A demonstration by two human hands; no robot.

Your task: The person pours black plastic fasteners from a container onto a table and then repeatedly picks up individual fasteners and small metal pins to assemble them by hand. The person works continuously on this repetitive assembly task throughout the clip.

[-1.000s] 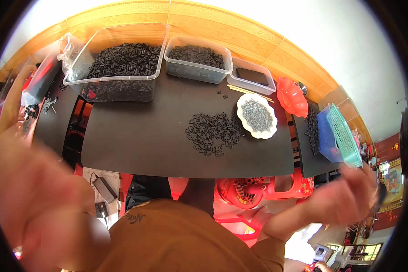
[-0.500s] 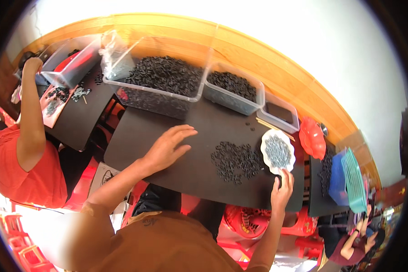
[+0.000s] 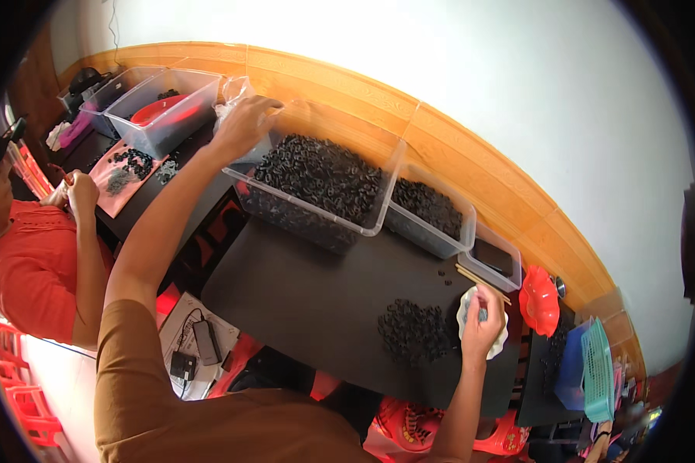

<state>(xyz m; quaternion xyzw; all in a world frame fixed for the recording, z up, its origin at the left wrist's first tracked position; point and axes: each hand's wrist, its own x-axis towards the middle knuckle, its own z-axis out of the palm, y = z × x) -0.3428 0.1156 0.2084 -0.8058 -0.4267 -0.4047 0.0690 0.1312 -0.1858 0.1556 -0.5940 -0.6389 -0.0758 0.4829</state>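
1. Closest in: my right hand is over the white scalloped dish, fingers curled down, can't tell if they're pinching anything.
2. Just left of that, a loose pile of small black plastic pieces sits on the dark brown counter.
3. Farther off, my left hand, fingers loosely apart, is by the big clear plastic bin. Looks like a reaching step; next move probably calls for a careful fingertip pick.

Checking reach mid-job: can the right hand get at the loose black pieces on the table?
Probably yes: the right hand is at the white dish beside the loose pieces, which lie uncovered.
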